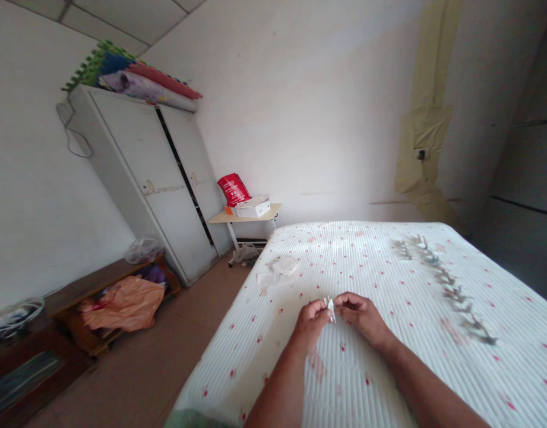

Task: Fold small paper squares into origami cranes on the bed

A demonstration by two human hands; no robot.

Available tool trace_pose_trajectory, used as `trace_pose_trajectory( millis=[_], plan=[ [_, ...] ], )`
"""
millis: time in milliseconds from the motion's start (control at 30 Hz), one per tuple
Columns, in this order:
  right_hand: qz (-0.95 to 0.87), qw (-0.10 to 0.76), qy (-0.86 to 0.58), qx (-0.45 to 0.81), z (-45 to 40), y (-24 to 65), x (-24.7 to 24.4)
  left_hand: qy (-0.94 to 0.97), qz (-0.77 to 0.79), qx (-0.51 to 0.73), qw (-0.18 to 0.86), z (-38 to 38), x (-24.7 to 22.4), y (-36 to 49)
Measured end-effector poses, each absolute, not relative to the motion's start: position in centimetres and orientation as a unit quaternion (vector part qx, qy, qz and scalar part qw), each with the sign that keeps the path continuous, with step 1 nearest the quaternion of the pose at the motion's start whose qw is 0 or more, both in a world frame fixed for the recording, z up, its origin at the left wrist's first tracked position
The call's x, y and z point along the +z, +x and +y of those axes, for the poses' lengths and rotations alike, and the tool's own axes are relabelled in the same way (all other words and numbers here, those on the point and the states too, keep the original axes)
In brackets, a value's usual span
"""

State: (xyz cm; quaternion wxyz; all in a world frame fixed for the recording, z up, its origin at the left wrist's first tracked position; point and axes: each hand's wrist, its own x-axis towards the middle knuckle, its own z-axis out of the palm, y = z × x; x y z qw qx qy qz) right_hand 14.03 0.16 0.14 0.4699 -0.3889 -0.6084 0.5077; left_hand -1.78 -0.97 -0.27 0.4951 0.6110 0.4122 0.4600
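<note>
Pinching small white piece in left hand, over bed; holding right hand curled close beside, cannot tell whether gripping too. Seemingly mid fingertip work; probably calls for steady left pinch, light right touch.

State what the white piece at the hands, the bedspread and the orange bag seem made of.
White piece: probably paper, matte; thin, pointed flaps show, though it's small.
Bedspread: soft fabric, likely quilted; ribbed, with printed red dots.
Orange bag: likely thin plastic, slightly shiny; crumpled into creases.
</note>
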Motion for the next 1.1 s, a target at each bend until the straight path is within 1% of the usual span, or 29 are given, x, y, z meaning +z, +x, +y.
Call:
trace_pose_trajectory(
  millis=[167,367,533,667,767,900,1100],
  plan=[
    [-0.640,0.483,-0.384,0.458,0.2,14.0,0.0,0.635,0.434,0.434,0.469,-0.8,-0.8,-1.7],
    [-0.707,0.478,-0.358,0.380,0.7,14.3,-0.4,0.676,0.448,0.398,0.428,-0.8,-1.3,-1.6],
    [-0.746,0.462,-0.328,0.349,0.8,14.4,-0.6,0.700,0.465,0.378,0.388,-0.7,-1.8,-1.5],
    [-0.746,0.446,-0.359,0.339,0.8,14.2,-0.7,0.719,0.472,0.367,0.355,-0.7,-1.8,-1.4],
    [-0.733,0.442,-0.378,0.353,0.8,14.2,-1.0,0.721,0.470,0.368,0.352,-0.8,-1.7,-1.3],
    [-0.702,0.442,-0.382,0.407,0.8,14.0,-1.1,0.716,0.462,0.378,0.362,-0.8,-1.6,-1.3],
    [-0.638,0.450,-0.394,0.485,0.7,14.1,-0.9,0.673,0.462,0.406,0.412,-0.8,-1.3,-1.3]
  ],
)
